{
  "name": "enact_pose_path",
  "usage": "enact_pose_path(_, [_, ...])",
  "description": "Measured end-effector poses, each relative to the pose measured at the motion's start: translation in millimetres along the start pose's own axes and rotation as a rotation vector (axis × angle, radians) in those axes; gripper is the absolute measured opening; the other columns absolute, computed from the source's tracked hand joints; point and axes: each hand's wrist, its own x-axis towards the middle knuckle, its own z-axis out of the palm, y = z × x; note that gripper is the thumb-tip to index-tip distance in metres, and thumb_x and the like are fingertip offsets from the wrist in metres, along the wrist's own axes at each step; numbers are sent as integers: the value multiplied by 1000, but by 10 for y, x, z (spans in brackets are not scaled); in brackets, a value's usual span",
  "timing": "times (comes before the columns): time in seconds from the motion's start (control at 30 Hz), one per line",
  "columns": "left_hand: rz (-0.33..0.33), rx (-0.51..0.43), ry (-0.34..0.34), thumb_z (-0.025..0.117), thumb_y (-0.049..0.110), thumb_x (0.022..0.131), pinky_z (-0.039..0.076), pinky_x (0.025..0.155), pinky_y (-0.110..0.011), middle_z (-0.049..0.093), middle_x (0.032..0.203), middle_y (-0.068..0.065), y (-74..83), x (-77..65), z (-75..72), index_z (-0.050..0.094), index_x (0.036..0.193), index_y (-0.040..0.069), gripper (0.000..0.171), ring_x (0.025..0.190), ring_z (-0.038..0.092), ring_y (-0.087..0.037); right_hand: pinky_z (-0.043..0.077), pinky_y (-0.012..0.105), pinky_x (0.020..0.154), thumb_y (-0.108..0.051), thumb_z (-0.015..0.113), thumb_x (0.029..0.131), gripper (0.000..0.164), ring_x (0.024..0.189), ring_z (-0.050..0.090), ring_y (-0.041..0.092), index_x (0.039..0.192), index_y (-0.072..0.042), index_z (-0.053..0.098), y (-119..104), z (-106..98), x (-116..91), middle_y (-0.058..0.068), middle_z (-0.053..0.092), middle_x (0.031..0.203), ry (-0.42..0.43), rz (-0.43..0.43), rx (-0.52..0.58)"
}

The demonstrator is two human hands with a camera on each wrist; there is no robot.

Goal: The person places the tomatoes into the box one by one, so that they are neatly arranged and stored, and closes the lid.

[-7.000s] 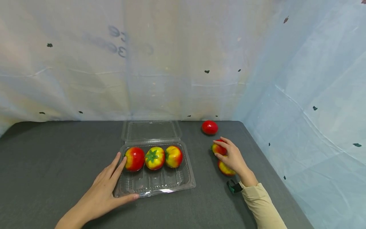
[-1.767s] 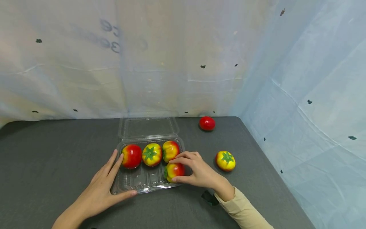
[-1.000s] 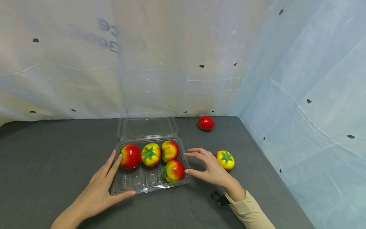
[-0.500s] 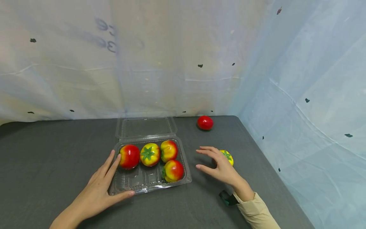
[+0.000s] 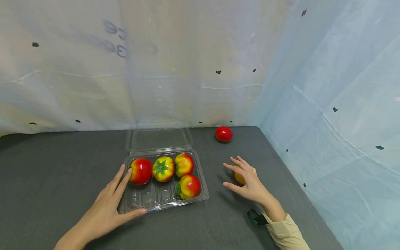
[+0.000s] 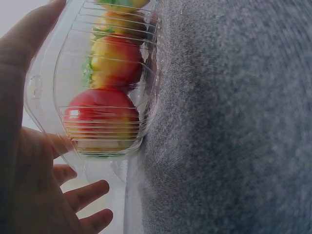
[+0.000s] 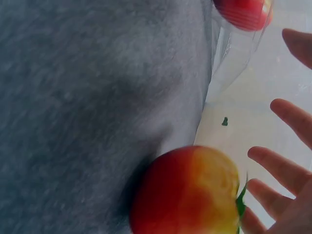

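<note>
My left hand [image 5: 107,205] rests with spread, fairly straight fingers at the left side and near edge of a clear plastic clamshell container [image 5: 167,205]. Inside it lie several red-and-yellow fruits with green leafy caps: a redder one [image 5: 141,171] at left, one cap-up [image 5: 163,169], one at back right [image 5: 184,165] and one at front right [image 5: 189,186]. In the left wrist view the redder fruit [image 6: 102,114] shows through the clear wall. My right hand [image 5: 251,182] hovers, fingers spread, over another such fruit [image 7: 187,192], mostly hidden in the head view.
The container's clear lid [image 5: 160,139] lies folded back towards the rear sheeting. A plain red oval fruit [image 5: 223,134] sits at the back right of the dark grey table [image 5: 62,180]. Pale plastic sheeting [image 5: 331,104] stands along the back and right.
My right hand put a fruit into the container's front right, let it go, and moved right to above the fruit on the table. The left hand stayed at the container.
</note>
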Motion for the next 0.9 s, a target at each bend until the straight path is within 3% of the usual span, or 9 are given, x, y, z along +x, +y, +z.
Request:
enact_pose_path(0.3, [-5,-2,-5,65,75,69,22,91,-80,-14,161,-1,0,-1,-3,-2,155,29,119,133,24,-54,15,70,101,-25,76,81,57,143,20,43,134,-19,58,135,-29,-94,17,41,148,21,40,-3])
enact_pose_path(0.6, [-6,-6,-11,65,75,69,23,91,-80,-15,161,-1,-4,4,-7,-3,155,29,118,133,23,-54,13,79,98,-23,76,80,59,142,12,50,134,-7,56,186,-90,-156,22,34,151,3,76,13])
enact_pose_path(0.9, [-11,-4,-14,65,75,69,22,91,-81,-15,161,-2,-9,8,-2,-3,155,29,119,133,23,-54,28,75,99,-19,75,82,56,138,19,55,134,-7,56,241,-143,-226,25,31,151,-14,111,13])
